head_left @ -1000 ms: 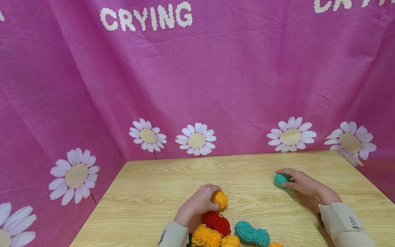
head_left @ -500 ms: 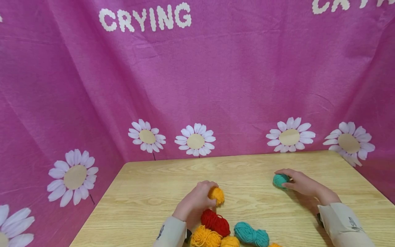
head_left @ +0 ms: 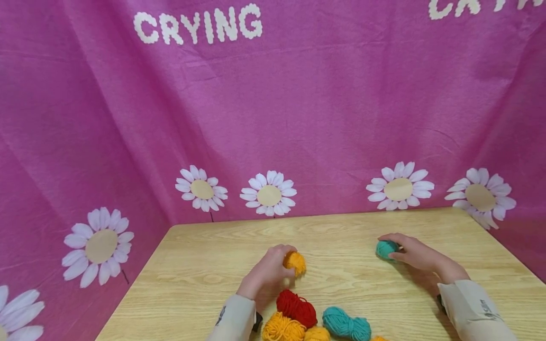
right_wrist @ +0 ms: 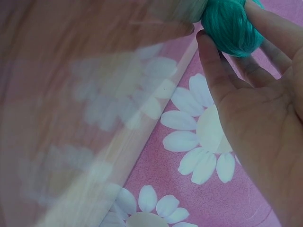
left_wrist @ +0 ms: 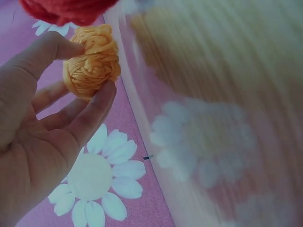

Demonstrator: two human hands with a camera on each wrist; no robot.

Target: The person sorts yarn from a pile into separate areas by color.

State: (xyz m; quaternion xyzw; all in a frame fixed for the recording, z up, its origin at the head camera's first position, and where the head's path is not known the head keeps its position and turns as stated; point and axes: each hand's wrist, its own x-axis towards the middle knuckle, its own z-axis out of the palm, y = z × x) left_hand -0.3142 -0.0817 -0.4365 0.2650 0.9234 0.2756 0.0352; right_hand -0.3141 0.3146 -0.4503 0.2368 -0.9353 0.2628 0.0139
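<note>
My left hand (head_left: pixel 269 267) pinches an orange yarn ball (head_left: pixel 296 263) between thumb and fingers, left of the table's middle. In the left wrist view the thumb lies on one side of the orange yarn ball (left_wrist: pixel 92 61) and the fingertips on the other. Farther right, my right hand (head_left: pixel 415 253) holds a teal yarn ball (head_left: pixel 386 250) close over the table; its thumb and fingers curl round the teal yarn ball (right_wrist: pixel 232 27) in the right wrist view. Just in front of the left hand lies a red yarn skein (head_left: pixel 297 308).
Near the front edge of view sit an orange skein (head_left: pixel 282 327), another orange ball (head_left: pixel 317 334) and a teal skein (head_left: pixel 346 324). One more orange piece (head_left: pixel 378 338) is mostly cut off. A pink curtain (head_left: pixel 298 118) with daisies borders the wooden table (head_left: pixel 341 284).
My left hand has moved away from the red skein, toward the back and slightly left, with the orange ball. The right hand and teal ball have stayed nearly still.
</note>
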